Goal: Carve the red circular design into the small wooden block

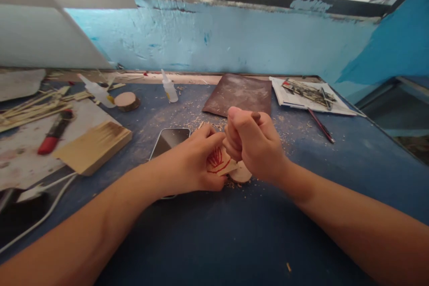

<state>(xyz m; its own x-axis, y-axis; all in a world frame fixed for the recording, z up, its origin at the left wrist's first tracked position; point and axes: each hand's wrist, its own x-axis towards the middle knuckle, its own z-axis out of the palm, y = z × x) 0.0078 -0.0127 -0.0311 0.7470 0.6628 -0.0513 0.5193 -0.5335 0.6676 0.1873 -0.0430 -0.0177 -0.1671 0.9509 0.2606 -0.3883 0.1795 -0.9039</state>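
The left hand (197,156) grips a flat, pale wooden piece (219,163) bearing red curved lines, in the middle of the worktop (201,241). A pale, rounded wood disc (241,172) lies just beside it, partly covered. The right hand (254,143) is closed in a fist around a brown-ended implement (256,116); its working tip is hidden, so its contact with the wood cannot be confirmed.

Principal hazard: the fists sit close together, so a slip of the implement could cut the left fingers if it is sharp. An uneven bearing on the disc could let the wooden piece rock; excess force could split it or spoil the red lines. Loose, curled shavings (234,184) could reduce its grip on the worktop. The smooth, glass-faced phone (170,138) under the left forearm could be scratched by debris.

Towards the far edge lie a dusty brown sheet (239,94), roughly square, and an upright translucent plastic bottle (170,89) with a tapered nozzle. A slim, dark red pencil (320,125) lies towards the right edge.
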